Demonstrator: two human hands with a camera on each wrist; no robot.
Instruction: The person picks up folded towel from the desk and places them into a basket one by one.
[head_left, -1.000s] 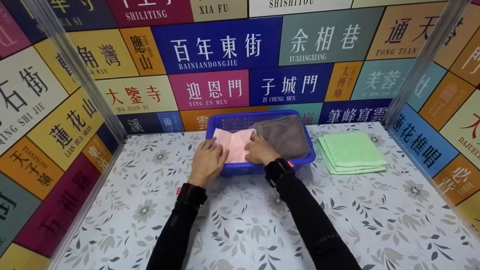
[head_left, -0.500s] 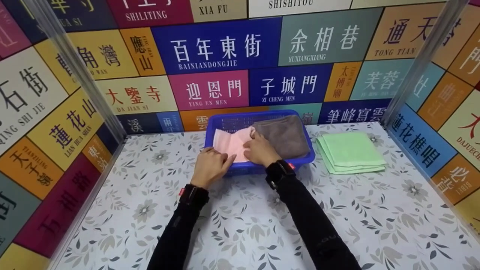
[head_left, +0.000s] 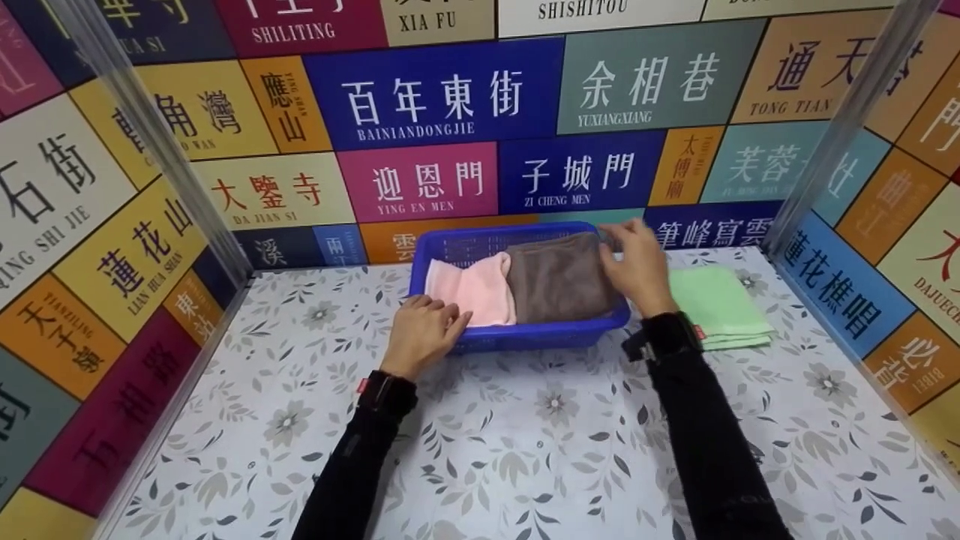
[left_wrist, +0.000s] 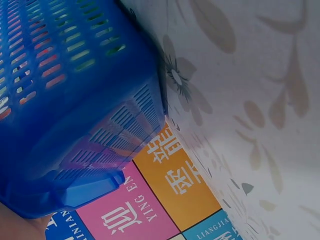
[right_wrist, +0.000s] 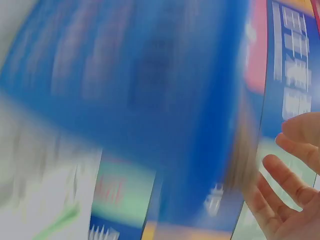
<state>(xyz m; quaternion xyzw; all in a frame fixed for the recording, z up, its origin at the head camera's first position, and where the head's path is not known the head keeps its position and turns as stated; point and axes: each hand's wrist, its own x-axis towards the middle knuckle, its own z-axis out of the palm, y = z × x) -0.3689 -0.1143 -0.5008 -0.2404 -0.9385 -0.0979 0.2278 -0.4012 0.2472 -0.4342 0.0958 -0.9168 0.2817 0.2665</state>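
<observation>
In the head view a blue plastic basket (head_left: 525,337) stands by the back wall. A folded pink towel (head_left: 480,292) lies in its left part, beside a folded grey-brown towel (head_left: 562,277) on the right. My left hand (head_left: 421,334) grips the rim at the basket's front left corner; in the left wrist view only a bit of that hand (left_wrist: 20,225) shows beside the rim. Over the basket's right rim is my right hand (head_left: 637,266), with nothing held. In the right wrist view its fingers (right_wrist: 287,180) are spread and loosely bent beside the blurred basket (right_wrist: 125,100).
A folded green towel (head_left: 720,307) lies on the table to the right of the basket, partly behind the right wrist. The table has a leaf-and-flower cover (head_left: 525,435). Colourful sign-patterned walls (head_left: 435,90) enclose the back and both sides.
My left hand has gone from the pink towel to the basket's rim. My right hand has left the pink towel and moved right to the basket's right edge.
</observation>
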